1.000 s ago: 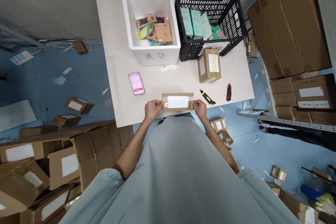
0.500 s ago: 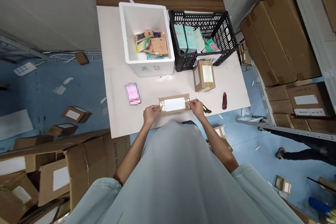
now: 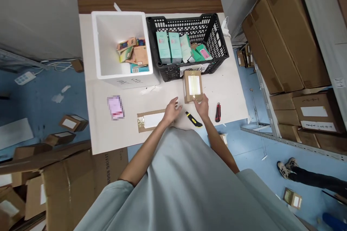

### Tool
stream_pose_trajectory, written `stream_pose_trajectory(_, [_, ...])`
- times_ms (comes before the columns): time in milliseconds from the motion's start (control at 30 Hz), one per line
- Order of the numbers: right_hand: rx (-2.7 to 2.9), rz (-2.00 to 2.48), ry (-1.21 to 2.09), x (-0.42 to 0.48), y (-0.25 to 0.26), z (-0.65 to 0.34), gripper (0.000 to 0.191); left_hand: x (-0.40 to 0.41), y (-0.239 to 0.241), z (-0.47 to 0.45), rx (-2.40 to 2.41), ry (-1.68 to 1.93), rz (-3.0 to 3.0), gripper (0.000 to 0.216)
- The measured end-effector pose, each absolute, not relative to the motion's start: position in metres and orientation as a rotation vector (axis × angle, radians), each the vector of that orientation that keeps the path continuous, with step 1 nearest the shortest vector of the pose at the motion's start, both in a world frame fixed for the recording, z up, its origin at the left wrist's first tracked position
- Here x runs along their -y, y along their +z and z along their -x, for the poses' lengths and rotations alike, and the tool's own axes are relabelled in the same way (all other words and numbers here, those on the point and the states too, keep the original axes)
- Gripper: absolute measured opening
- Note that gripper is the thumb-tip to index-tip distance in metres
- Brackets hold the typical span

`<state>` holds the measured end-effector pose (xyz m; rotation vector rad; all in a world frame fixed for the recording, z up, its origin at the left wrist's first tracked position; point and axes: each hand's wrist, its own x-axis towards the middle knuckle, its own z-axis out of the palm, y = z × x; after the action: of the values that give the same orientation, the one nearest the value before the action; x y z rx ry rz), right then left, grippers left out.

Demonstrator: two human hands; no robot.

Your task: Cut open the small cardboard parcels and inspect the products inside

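My right hand (image 3: pixel 202 107) is at the near right corner of a small cardboard box (image 3: pixel 186 92), its thumb on the near side and fingers along the right side. The box stands upright with a white label under clear tape. My left hand (image 3: pixel 170 112) holds nothing, fingers apart, over the right end of a flat cardboard packet (image 3: pixel 141 124). That packet lies on the table, white label up, partly hidden by the hand. Between my hands and the table edge lies a yellow-and-black utility knife (image 3: pixel 193 119). A red-and-black utility knife (image 3: pixel 218 112) is further right.
A white foam box (image 3: pixel 121 74) with small cartons and a black plastic crate (image 3: pixel 187 20) with green boxes stand at the table's back. A blurred pink item (image 3: pixel 115 107) lies left. Shelves with cartons (image 3: pixel 292 36) rise on the right. A person's legs (image 3: pixel 311 175) show there.
Both hands have let go of the flat packet, which now lies on the table. My right hand has gone to the small box; my left has moved over the packet's right end. The view has shifted right.
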<state>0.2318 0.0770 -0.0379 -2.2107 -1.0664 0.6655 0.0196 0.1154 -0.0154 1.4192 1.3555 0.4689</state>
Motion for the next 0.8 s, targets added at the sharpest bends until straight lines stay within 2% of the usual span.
stream_pose_trajectory(100, [1.096, 2.172, 0.797, -0.084, -0.049, -0.243, 0.076, -0.127, -0.024, -0.063, -1.370, 0.376, -1.363, 0.066])
stream_pose_trajectory(267, [1.118, 2.122, 0.915, -0.079, -0.056, -0.266, 0.072, -0.120, -0.036, -0.095, -1.383, 0.416, -1.348, 0.059])
stream_pose_trajectory(400, [1.177, 2.086, 0.883, -0.068, -0.053, -0.298, 0.062, -0.107, -0.041, -0.119, -1.330, 0.444, -1.348, 0.055])
stream_pose_trajectory(633, [1.157, 2.100, 0.861, -0.072, -0.049, -0.344, 0.063, -0.120, -0.049, -0.166, -1.274, 0.437, -1.382, 0.057])
stream_pose_trajectory(700, [1.162, 2.133, 0.800, -0.073, -0.046, -0.350, 0.066, -0.123, -0.050, -0.173, -1.231, 0.440, -1.356, 0.060])
stream_pose_trajectory(800, [1.229, 2.201, 0.510, -0.061, -0.042, -0.345, 0.065, -0.118, -0.049, -0.169, -1.170, 0.461, -1.330, 0.064])
